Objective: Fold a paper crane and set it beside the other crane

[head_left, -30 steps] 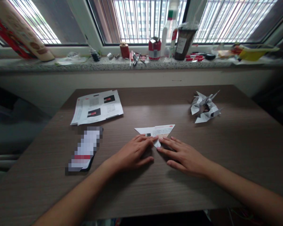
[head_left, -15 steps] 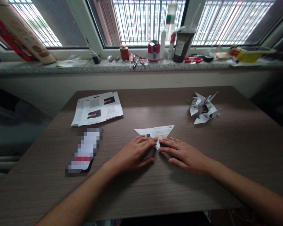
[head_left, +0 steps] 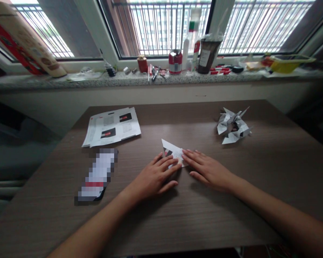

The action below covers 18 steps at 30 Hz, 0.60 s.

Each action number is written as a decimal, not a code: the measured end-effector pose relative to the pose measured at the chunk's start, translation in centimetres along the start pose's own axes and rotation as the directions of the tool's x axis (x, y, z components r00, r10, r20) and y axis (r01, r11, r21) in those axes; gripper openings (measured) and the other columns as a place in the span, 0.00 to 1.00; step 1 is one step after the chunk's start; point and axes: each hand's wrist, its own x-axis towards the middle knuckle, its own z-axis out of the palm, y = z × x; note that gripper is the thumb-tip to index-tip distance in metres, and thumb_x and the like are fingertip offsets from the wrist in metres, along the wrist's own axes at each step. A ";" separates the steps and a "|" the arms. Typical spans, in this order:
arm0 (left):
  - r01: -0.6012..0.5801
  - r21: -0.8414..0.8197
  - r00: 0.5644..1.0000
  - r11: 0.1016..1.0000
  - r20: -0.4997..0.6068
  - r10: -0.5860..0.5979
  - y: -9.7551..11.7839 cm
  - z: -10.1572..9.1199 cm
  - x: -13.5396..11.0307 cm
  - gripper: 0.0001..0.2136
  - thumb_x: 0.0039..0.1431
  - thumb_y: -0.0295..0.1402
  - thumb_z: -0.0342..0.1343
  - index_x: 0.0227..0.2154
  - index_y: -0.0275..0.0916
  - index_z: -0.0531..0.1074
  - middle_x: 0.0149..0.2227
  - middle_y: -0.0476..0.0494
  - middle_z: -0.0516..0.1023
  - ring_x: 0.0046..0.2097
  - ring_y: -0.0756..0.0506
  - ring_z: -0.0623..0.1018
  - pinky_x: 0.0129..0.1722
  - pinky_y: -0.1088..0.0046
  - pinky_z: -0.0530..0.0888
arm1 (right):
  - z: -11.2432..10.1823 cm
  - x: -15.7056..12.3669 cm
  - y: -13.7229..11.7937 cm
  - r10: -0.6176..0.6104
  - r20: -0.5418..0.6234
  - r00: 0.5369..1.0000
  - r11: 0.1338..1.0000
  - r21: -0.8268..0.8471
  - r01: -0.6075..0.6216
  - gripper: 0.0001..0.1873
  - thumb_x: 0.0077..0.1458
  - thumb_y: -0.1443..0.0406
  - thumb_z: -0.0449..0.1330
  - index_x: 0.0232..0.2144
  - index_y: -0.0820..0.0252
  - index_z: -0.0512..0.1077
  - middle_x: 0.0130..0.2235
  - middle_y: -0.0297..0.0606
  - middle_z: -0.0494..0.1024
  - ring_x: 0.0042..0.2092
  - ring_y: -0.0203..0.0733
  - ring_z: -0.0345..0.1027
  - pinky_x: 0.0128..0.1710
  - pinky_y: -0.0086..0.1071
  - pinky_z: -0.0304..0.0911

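Note:
A folded sheet of printed paper (head_left: 173, 148) lies on the table in the middle, with one pointed corner facing up and left. My left hand (head_left: 158, 175) rests on its lower left part, fingers stretched out and spread. On the paper's right side lie the outstretched fingertips of my right hand (head_left: 208, 168), palm down. Both hands press the paper flat rather than gripping it. Much of the paper's lower edge and right end is hidden under the fingers.
Printed sheets (head_left: 113, 127) lie at the back left, above a phone (head_left: 97, 175) with a blurred screen. A folded paper shape with several points (head_left: 234, 125) stands at the back right. Bottles, a red can (head_left: 175, 62) and a dark cup (head_left: 208, 53) line the windowsill (head_left: 97, 83).
The folded paper has turned; its wide upper edge with two corners is replaced by one corner pointing up and left. Both hands have shifted slightly with it.

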 end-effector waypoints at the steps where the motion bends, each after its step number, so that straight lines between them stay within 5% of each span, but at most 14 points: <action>1: -0.008 0.010 1.000 1.000 0.008 0.007 0.0 0.0 0.0 0.27 0.75 0.48 0.48 0.71 0.45 0.59 0.72 0.41 0.62 0.73 0.36 0.58 0.73 0.49 0.52 | 0.2 0.0 -0.3 -0.020 0.012 1.000 1.000 -0.015 0.020 0.38 0.73 0.52 0.51 0.76 0.52 0.41 0.76 0.41 0.45 0.75 0.49 0.42 0.74 0.51 0.44; 8: 0.001 -0.018 1.000 1.000 -0.007 -0.001 0.0 0.1 0.0 0.26 0.74 0.48 0.49 0.69 0.46 0.62 0.72 0.41 0.61 0.74 0.34 0.55 0.73 0.50 0.56 | 0.3 0.1 -1.1 -0.034 0.014 0.999 0.999 -0.026 0.035 0.44 0.70 0.47 0.53 0.76 0.50 0.38 0.76 0.39 0.44 0.75 0.50 0.40 0.75 0.48 0.38; 18: 0.036 -0.088 0.999 0.995 0.002 -0.036 -0.2 0.1 -0.1 0.23 0.74 0.45 0.51 0.69 0.50 0.62 0.72 0.44 0.60 0.74 0.36 0.54 0.73 0.46 0.54 | -0.2 -2.2 0.9 0.038 -0.051 0.998 0.999 0.006 -0.038 0.44 0.69 0.49 0.56 0.76 0.50 0.38 0.75 0.41 0.47 0.74 0.54 0.48 0.74 0.49 0.47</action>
